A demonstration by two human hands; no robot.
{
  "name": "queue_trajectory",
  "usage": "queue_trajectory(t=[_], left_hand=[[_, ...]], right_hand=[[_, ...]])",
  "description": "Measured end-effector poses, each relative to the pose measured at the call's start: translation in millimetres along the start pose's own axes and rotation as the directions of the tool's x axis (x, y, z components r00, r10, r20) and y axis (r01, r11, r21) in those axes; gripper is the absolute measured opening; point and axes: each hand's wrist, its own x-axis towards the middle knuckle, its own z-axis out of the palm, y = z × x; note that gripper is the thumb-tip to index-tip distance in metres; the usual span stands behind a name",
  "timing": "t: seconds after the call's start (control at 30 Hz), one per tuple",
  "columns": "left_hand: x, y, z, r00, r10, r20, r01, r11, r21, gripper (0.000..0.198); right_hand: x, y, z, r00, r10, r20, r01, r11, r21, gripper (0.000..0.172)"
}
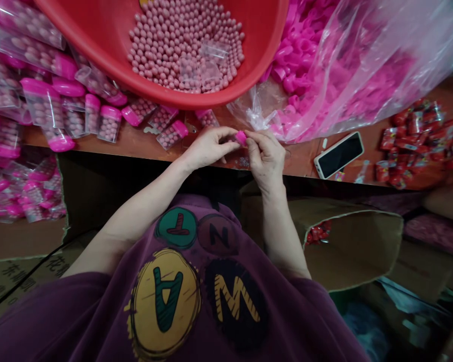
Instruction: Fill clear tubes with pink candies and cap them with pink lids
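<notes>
A small bright pink plastic cap (240, 137) is pinched between my two hands, just above the table's front edge. My left hand (208, 147) is closed, its thumb and forefinger meeting at the cap's left side. From the other side, my right hand (266, 157) grips it with curled fingers and thumb. Whether a clear container sits under the cap is hidden by my fingers. Beyond my hands stands a red basin (162, 94) holding pink beads (181, 42) and several clear containers (215, 50). Filled containers with pink caps (172, 134) lie beside my left hand.
A clear plastic bag (324, 100) of pink caps lies at the back right. To its front are a phone (338, 155) and red wrapped pieces (415, 143). Capped containers (41, 108) heap up at left. Below the tabletop (302, 163) are open cardboard boxes (358, 251).
</notes>
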Motion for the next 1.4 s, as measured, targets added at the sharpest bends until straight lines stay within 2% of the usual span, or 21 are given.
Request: queue_trajectory(t=[0.1,0.17,0.53,0.6,0.73,0.8,1.07,1.2,1.3,1.4], left_hand=[[-0.1,1.0,0.2,1.000,-0.007,0.006,0.007,1.000,-0.005,0.015],[0.0,2.0,0.2,1.000,-0.020,0.021,0.020,1.000,-0.014,0.015],[-0.1,9.2,-0.4,0.994,-0.109,0.011,0.109,0.988,-0.106,0.007],[-0.4,10.1,-0.9,0.992,-0.125,0.021,0.126,0.986,-0.110,0.007],[-0.2,11.4,-3.0,0.990,-0.130,0.053,0.134,0.988,-0.083,0.012],[0.3,11.2,-3.9,0.991,-0.117,0.071,0.121,0.991,-0.062,0.013],[1.5,5.5,-4.2,0.993,-0.071,0.091,0.078,0.994,-0.073,0.015],[0.6,2.9,-3.7,0.995,-0.071,0.070,0.077,0.994,-0.076,0.016],[0.3,2.3,-3.7,0.994,-0.079,0.073,0.084,0.994,-0.073,0.019],[0.4,2.6,-3.6,0.995,-0.071,0.076,0.076,0.995,-0.068,0.019]], right_hand=[[-7.9,1.6,10.3,0.995,0.000,-0.095,0.005,0.999,0.053,0.032],[-10.5,1.4,12.8,0.993,-0.004,-0.116,0.011,0.998,0.061,0.031],[-14.8,2.2,21.9,0.993,-0.093,-0.069,0.084,0.990,-0.115,0.035],[-14.9,2.9,18.3,0.993,-0.109,-0.047,0.102,0.985,-0.136,0.036],[-8.3,-0.5,-2.0,0.990,-0.082,0.116,0.096,0.988,-0.120,0.036],[-5.3,-1.5,-10.2,0.984,-0.070,0.161,0.086,0.992,-0.096,0.036],[-11.4,7.1,-3.4,0.992,-0.069,0.107,0.089,0.976,-0.197,0.038],[-12.5,2.7,-7.5,0.988,-0.064,0.140,0.090,0.977,-0.192,0.039],[-11.3,2.8,-12.6,0.979,-0.095,0.179,0.136,0.963,-0.234,0.037],[-10.4,6.5,-14.0,0.974,-0.155,0.167,0.191,0.954,-0.232,0.037]])
